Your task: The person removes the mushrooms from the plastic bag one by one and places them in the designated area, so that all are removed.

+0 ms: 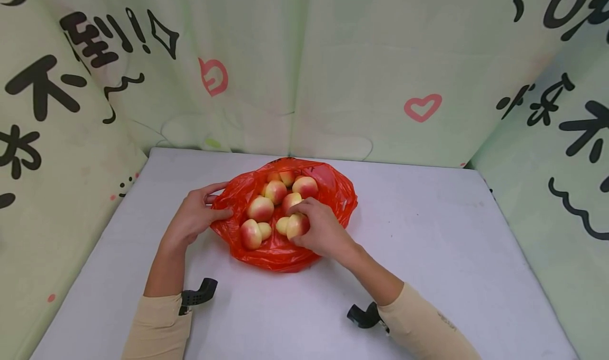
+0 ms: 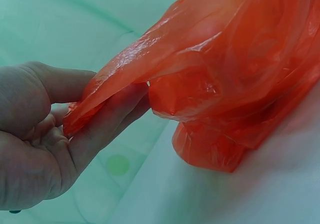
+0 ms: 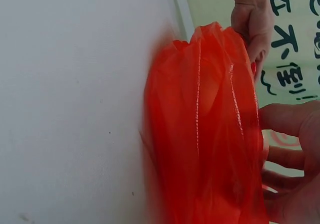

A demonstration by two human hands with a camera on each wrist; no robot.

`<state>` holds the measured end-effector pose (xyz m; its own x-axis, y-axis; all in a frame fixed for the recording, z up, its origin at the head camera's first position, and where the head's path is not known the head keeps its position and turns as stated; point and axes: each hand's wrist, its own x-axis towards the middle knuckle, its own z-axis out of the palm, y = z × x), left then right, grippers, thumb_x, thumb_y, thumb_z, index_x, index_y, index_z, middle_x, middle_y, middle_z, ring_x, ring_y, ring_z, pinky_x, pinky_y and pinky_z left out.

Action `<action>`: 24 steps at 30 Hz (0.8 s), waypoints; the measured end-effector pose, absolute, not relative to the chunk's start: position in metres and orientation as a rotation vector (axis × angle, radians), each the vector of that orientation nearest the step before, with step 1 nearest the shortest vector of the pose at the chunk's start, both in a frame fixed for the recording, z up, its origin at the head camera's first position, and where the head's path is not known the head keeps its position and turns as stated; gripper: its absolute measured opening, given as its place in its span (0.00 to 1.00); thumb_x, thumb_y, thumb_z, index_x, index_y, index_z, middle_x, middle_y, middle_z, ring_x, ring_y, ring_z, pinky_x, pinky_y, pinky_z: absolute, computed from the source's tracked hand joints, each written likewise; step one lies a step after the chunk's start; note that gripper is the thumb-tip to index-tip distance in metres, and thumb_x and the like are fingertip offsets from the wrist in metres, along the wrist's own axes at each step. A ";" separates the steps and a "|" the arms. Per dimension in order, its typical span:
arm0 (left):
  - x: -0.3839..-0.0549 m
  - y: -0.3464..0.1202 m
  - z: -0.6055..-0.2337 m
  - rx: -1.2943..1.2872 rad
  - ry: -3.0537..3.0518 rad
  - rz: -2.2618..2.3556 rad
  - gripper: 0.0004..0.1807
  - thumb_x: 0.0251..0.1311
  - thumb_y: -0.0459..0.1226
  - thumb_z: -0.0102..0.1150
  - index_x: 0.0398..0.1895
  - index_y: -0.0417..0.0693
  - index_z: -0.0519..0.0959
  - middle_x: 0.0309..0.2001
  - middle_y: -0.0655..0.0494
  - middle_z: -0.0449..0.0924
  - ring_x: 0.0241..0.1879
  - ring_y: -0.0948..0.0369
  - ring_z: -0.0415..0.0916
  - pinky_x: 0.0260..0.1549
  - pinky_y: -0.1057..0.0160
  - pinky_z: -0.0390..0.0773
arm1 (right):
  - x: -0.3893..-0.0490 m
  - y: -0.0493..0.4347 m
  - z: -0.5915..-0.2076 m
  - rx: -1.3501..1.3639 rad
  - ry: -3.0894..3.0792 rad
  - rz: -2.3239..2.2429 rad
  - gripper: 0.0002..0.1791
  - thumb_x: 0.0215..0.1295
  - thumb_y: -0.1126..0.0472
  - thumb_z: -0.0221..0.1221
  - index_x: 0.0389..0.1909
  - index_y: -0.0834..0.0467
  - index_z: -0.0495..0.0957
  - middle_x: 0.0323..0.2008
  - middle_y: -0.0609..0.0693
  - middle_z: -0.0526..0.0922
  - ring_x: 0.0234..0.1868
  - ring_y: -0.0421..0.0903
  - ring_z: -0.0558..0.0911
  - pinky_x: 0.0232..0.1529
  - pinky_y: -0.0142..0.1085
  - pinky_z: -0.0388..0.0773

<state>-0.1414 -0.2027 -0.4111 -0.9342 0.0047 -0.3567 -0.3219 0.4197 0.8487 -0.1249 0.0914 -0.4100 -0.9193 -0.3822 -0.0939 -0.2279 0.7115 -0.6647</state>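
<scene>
A red plastic bag (image 1: 280, 259) lies spread wide on the table, its top gathered outward. Inside are several round red-and-yellow fruit-like pieces (image 1: 260, 209), a few with a smaller pale yellow lobe. My left hand (image 1: 192, 212) holds the bag's left edge; in the left wrist view, the thumb and fingers (image 2: 115, 108) pinch the thin film between them. Reaching in from the right, my right hand (image 1: 323, 228) has its thumb and fingers around a red-and-yellow piece (image 1: 298, 225) near the front. The bag wall hides the fingertips in the right wrist view.
The white table (image 1: 428, 243) carries the bag near its middle. Behind it hangs a pale green curtain (image 1: 361, 85) with dark lettering and pink hearts, and more curtain closes off both sides. A black wrist camera mount (image 1: 200, 292) sticks out from the left sleeve.
</scene>
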 end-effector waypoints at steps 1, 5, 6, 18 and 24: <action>-0.141 -0.203 -0.411 -0.274 2.375 1.519 0.43 0.63 0.36 0.71 0.80 0.57 0.64 0.71 0.39 0.70 0.64 0.44 0.76 0.48 0.55 0.88 | -0.126 0.093 -0.409 -0.485 2.699 -1.003 0.32 0.53 0.61 0.78 0.61 0.53 0.81 0.57 0.48 0.80 0.61 0.48 0.76 0.48 0.44 0.89; -0.141 -0.204 -0.411 -0.280 2.382 1.510 0.43 0.63 0.36 0.71 0.81 0.57 0.64 0.71 0.39 0.69 0.64 0.44 0.75 0.49 0.55 0.88 | -0.129 0.100 -0.406 -0.489 2.719 -1.008 0.32 0.53 0.60 0.78 0.61 0.53 0.82 0.57 0.48 0.81 0.61 0.49 0.77 0.48 0.44 0.89; -0.141 -0.204 -0.411 -0.280 2.384 1.510 0.43 0.63 0.36 0.71 0.81 0.57 0.64 0.71 0.38 0.69 0.64 0.44 0.75 0.50 0.54 0.88 | -0.130 0.102 -0.405 -0.490 2.721 -1.013 0.32 0.54 0.60 0.78 0.61 0.53 0.81 0.58 0.49 0.81 0.61 0.49 0.77 0.49 0.44 0.89; -0.140 -0.206 -0.412 -0.288 2.395 1.525 0.43 0.64 0.35 0.70 0.81 0.55 0.63 0.70 0.38 0.70 0.64 0.44 0.75 0.50 0.54 0.88 | -0.136 0.126 -0.386 -0.441 2.709 -1.059 0.32 0.55 0.60 0.77 0.62 0.53 0.81 0.62 0.51 0.80 0.65 0.53 0.76 0.52 0.49 0.88; -0.142 -0.209 -0.413 -0.276 2.395 1.530 0.42 0.64 0.35 0.70 0.80 0.55 0.64 0.69 0.38 0.71 0.63 0.44 0.76 0.49 0.55 0.88 | -0.138 0.143 -0.380 -0.438 2.714 -1.101 0.31 0.55 0.59 0.77 0.62 0.54 0.82 0.61 0.52 0.81 0.62 0.54 0.77 0.51 0.48 0.88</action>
